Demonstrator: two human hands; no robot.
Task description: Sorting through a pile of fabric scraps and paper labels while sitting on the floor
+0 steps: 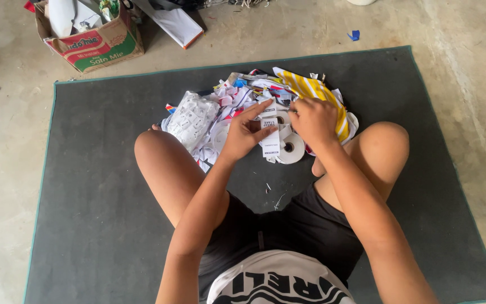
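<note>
Head view: grey mat (85,186) on concrete floor (7,186). Centre: left hand (243,132) pinching white label strip (270,138); right hand (315,119) clenched on scrap pile (220,107). Cardboard box (94,42) at 11 o'clock; tape roll (291,147) just beside strip.

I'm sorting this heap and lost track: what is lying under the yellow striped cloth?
The yellow striped cloth lies on the heap of paper scraps, on the dark mat. The right hand covers its lower part. What lies beneath the cloth is hidden.
</note>
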